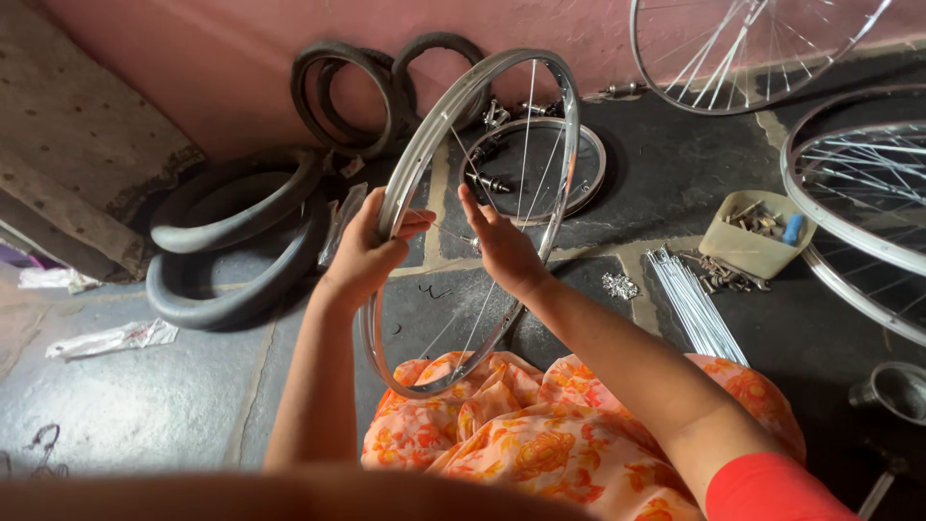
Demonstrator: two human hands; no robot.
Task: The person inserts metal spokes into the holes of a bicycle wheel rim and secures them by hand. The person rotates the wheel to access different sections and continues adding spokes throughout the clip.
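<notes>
A shiny metal bicycle rim (429, 145) stands tilted on edge over my lap, its lower end against the orange flowered cloth (540, 434). My left hand (371, 253) is closed around the rim's left side. My right hand (502, 243) reaches inside the rim with fingers spread, touching the thin spokes (526, 145) that run across it. Only a few spokes are fitted in this rim.
Black tyres (236, 246) lie at the left and lean on the pink wall. A second rim (540, 169) lies flat behind. Spoked wheels (858, 183) sit at the right, with a beige tub of small parts (757, 232), a bundle of loose spokes (694, 304) and a metal bowl (897, 391).
</notes>
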